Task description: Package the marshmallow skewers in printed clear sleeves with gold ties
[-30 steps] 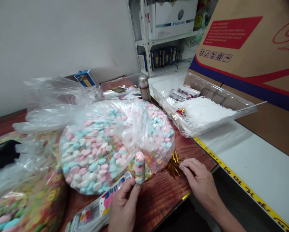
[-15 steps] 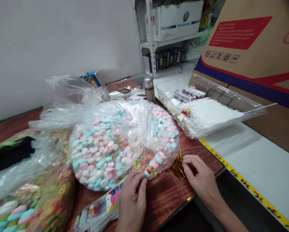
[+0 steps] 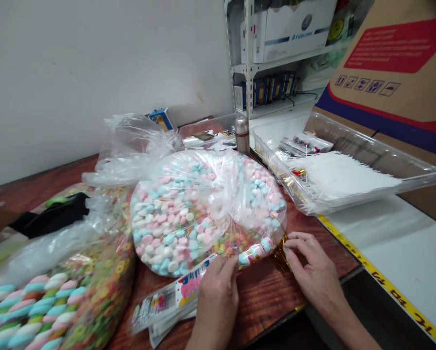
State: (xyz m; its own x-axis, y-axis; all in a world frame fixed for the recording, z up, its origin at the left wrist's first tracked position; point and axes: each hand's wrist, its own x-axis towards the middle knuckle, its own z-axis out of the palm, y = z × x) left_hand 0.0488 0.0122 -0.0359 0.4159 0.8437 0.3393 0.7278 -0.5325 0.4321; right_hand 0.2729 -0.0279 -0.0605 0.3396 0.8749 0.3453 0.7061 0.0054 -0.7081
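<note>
Between the thumb and fingertips of my left hand (image 3: 218,291) is the near end of a small clear packet of marshmallows (image 3: 254,251), printed with bright patches. The packet now lies almost level in front of a large clear bag of pastel marshmallows (image 3: 166,228). To its right, my right hand (image 3: 310,265) has its fingertips closed on a bunch of gold twist ties (image 3: 281,260) by the table edge. Whether one tie is separated from the bunch cannot be made out. Printed flat clear bags (image 3: 174,294) lie beneath and left of my left hand.
On the left, another large bag holds twisted marshmallows (image 3: 31,311) and ring-shaped candies (image 3: 101,301). A clear plastic tray (image 3: 314,206) with white sticks (image 3: 349,175) is at the right. A metallic bottle (image 3: 242,136) stands behind; a carton (image 3: 392,82) rises beyond the tray.
The small marshmallow packet has swung from steeply slanted to nearly level, its far end closer to my right hand. My right hand stays at the gold ties. The whole view has shifted.
</note>
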